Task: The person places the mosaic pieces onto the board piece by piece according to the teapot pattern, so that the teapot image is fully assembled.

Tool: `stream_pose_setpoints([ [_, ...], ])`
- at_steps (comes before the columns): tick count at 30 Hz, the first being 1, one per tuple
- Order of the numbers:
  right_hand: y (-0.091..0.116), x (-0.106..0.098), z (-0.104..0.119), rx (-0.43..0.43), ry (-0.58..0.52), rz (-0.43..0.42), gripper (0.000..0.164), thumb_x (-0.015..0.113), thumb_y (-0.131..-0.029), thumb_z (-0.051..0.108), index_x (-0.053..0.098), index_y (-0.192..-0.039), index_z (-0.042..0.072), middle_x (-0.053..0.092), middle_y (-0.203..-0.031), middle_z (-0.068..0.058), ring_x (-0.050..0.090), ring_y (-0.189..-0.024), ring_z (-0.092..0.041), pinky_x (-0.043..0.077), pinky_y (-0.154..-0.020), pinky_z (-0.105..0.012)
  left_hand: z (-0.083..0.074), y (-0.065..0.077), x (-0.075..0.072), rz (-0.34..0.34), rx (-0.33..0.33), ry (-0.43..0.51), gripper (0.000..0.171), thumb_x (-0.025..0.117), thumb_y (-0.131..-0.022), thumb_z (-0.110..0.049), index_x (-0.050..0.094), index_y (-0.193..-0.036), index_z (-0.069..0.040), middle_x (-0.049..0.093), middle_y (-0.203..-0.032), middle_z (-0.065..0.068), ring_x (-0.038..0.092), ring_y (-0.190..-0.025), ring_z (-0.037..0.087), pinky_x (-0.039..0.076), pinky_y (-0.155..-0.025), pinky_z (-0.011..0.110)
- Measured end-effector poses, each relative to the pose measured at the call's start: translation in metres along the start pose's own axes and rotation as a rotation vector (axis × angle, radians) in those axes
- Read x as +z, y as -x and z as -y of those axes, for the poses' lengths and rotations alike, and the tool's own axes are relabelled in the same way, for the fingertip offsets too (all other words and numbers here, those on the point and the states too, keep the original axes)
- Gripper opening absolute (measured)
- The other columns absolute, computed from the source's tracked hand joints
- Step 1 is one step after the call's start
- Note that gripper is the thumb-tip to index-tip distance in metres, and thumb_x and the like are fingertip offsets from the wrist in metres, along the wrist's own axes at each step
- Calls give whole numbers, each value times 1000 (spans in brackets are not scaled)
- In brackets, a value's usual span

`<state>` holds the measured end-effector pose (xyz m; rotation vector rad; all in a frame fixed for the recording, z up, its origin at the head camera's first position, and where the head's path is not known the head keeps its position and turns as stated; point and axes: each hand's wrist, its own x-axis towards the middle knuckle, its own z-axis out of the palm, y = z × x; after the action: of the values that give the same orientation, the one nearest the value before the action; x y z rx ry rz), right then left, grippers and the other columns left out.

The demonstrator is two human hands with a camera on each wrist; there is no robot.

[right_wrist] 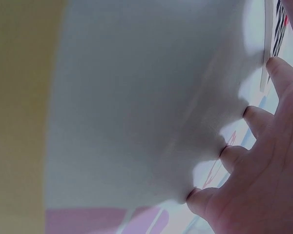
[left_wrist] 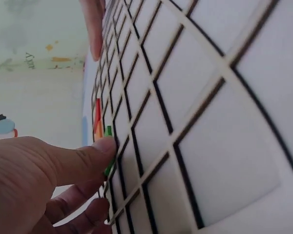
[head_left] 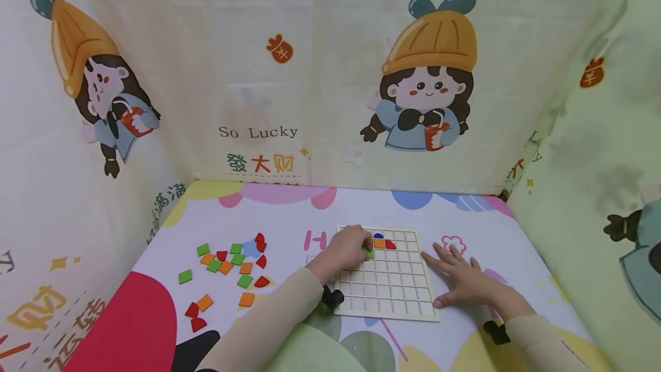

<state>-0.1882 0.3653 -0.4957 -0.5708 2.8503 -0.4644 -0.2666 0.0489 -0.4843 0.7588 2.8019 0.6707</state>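
— Which hand reaches closer to the far edge of the table [head_left: 361,217]?

— The left hand [head_left: 347,250], near the table's middle, knuckles raised, as the left forearm [head_left: 271,323] slants in from the near side under a beige sleeve that ends at the wrist.

— And its grip?

— A pinch: the left thumb [left_wrist: 80,158] extends to a pressing tip, with other fingers bent beneath it.

— The right hand [head_left: 467,280], meanwhile?

— Palm down, closer to the table's right edge, fingers fanned, the right thumb [head_left: 448,299] spread away from them. The right forearm [head_left: 544,340], also in beige, angles in from the near right corner side.
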Motion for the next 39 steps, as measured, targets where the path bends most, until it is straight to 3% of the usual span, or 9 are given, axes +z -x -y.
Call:
stream_pose_setpoints([
  [9, 0, 0, 0, -2, 3, -5, 110, 82, -69, 69, 38, -160, 26, 21, -168, -26, 11, -149, -64, 12, -102, -90, 1, 1, -1, -17, 3, -13, 11, 81, -88, -19, 71, -86, -24, 59, -89, -9, 52, -85, 12, 48, -80, 30],
  [17, 1, 1, -2, 8, 5, -4, 110, 83, -69, 69, 38, -160, 26, 20, -168, -25, 10, -149, -64, 12, -102, -90, 12, 9, -8, -36, -6, -44, 11, 76, -89, -18, 74, -98, -23, 64, -99, -6, 55, -90, 13, 51, -85, 32],
  [26, 0, -1, -1, 1, -2, -1, 111, 83, -69, 69, 38, -160, 26, 20, -168, -26, 10, -149, -65, 11, -102, -90, 30, 33, -29, -71, -25, -92, 14, 68, -90, -10, 74, -99, -20, 67, -100, -5, 60, -94, 16, 52, -88, 38],
  [34, 0, -4, 1, -2, 12, -1, 111, 82, -69, 70, 38, -160, 25, 21, -167, -27, 13, -147, -67, 13, -102, -89, 49, 56, -44, -84, -49, -164, 12, 75, -88, -15, 73, -99, -19, 67, -97, -3, 58, -89, 17, 52, -84, 37],
  [39, 0, -3, 2, 1, 6, 5, 111, 82, -69, 70, 39, -160, 24, 21, -167, -27, 12, -147, -67, 13, -102, -89, 65, 75, -54, -92, -66, -162, 13, 77, -85, -12, 73, -97, -16, 69, -97, 0, 59, -88, 19, 53, -82, 39],
])
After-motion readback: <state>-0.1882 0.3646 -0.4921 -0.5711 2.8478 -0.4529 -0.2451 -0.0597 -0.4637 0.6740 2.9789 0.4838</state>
